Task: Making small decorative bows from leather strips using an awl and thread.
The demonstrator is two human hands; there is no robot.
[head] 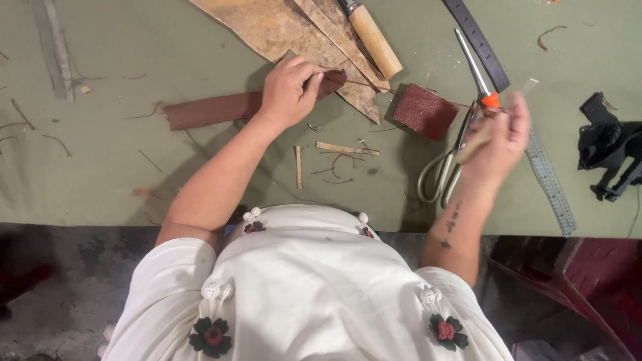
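My left hand (289, 90) presses down on a long brown leather strip (207, 110) on the green table (100, 167), its fingers pinching a thin sliver at the strip's right end. My right hand (500, 137) is raised and blurred over the table's right side, closed around a light wooden tool handle (473, 144). A pair of metal scissors (443, 170) lies just left of that hand. A dark red square sanding block (424, 110) sits between the two hands.
Tan leather sheets (281, 27) and a wooden-handled knife (373, 40) lie at the top. A metal ruler (550, 180), a dark strap (478, 40), an orange-collared metal tool (476, 70) and a black object (608, 147) are at the right. Leather scraps litter the table. A dark red stool (575, 274) stands below.
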